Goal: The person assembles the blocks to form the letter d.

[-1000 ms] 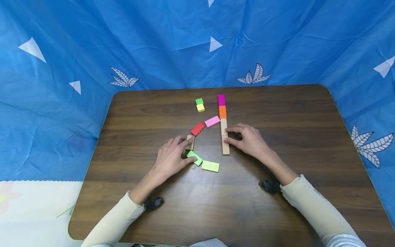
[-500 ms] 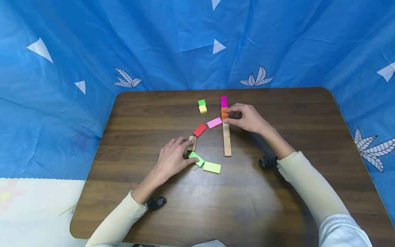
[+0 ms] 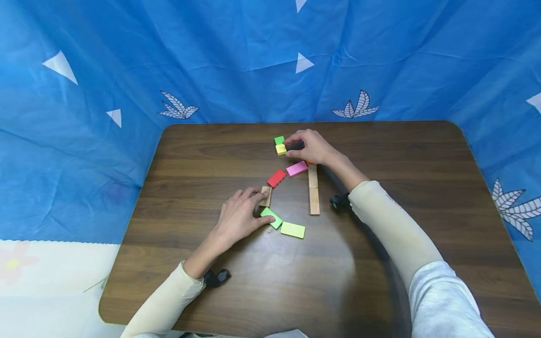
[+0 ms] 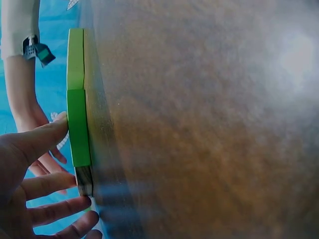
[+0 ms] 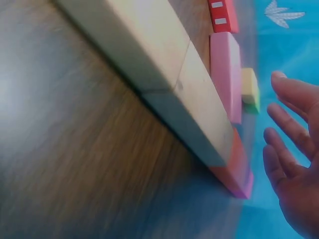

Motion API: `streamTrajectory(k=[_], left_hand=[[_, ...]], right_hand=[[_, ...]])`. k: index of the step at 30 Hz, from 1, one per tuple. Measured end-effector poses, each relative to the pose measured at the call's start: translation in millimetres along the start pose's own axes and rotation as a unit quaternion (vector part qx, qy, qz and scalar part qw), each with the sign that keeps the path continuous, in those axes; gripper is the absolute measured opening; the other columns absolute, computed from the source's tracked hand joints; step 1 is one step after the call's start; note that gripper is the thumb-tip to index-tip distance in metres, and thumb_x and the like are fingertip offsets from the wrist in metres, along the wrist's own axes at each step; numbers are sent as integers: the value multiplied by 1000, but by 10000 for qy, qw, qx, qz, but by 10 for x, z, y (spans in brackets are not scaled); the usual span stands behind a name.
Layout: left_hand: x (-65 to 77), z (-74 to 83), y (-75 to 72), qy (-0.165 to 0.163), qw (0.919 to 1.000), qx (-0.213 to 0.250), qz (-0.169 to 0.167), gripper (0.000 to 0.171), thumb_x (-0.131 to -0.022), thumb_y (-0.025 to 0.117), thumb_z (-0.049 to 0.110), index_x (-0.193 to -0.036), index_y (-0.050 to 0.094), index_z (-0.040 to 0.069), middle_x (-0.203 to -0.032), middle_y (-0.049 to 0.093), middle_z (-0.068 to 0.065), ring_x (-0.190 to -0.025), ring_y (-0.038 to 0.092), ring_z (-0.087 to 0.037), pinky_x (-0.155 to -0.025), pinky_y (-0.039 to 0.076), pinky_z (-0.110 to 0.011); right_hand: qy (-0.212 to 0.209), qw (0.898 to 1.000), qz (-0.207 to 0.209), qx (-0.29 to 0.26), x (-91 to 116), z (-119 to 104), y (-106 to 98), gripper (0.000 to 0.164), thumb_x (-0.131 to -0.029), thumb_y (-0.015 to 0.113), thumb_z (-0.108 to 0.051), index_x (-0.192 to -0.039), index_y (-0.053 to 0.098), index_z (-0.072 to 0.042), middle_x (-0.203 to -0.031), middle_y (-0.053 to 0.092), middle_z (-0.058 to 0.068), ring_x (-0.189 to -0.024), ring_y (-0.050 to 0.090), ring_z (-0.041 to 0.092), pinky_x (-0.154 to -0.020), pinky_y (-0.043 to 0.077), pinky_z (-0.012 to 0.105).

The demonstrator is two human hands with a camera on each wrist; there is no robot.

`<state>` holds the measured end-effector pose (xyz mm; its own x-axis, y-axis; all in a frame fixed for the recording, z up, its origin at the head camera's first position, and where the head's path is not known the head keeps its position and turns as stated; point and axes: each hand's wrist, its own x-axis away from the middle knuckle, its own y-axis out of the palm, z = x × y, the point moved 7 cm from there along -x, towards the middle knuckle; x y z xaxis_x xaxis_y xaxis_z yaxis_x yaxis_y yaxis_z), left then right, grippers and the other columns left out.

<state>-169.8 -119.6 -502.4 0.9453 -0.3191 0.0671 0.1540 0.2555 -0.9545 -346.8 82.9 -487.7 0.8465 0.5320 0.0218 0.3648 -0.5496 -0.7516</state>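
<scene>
My left hand lies beside the curved left part of a block layout. Its thumb touches a green block, and its fingertips rest at a striped wooden block. In the left wrist view the fingers are loosely spread along these blocks. My right hand reaches over the far end of a straight row, its fingertips right at a small yellow block and a small green block. The right wrist view shows its fingers apart, holding nothing. The row's magenta block is hidden in the head view.
Two plain wooden blocks and an orange block form the straight row. A pink block and a red block curve from it toward the left. A yellow-green block lies at the near end. Blue cloth hangs behind the table.
My right hand has moved from the plain wooden blocks up along the row, then left to the small yellow and green blocks. My left hand stays in place; the whole view has shifted slightly.
</scene>
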Motion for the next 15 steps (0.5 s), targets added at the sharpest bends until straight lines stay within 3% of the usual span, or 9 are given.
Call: streamTrajectory(k=[8, 15], left_hand=[[-21, 33, 15, 4, 10000, 29, -27, 75, -81, 89, 62, -146, 68, 29, -147, 65, 0, -119, 66, -31, -72, 61, -56], [-28, 20, 11, -69, 10000, 25, -33, 75, -81, 90, 61, -145, 69, 28, -146, 64, 1, -120, 66, -31, -73, 61, -58]], right_hand=[[116, 9990, 36, 439, -161, 76, 103, 30, -97, 82, -25, -123, 80, -11, -126, 75, 9, -124, 60, 31, -114, 44, 50], [94, 9992, 185, 356, -254, 89, 152, 29, -95, 84, -23, -120, 78, -8, -120, 75, 13, -121, 61, 32, -115, 43, 49]])
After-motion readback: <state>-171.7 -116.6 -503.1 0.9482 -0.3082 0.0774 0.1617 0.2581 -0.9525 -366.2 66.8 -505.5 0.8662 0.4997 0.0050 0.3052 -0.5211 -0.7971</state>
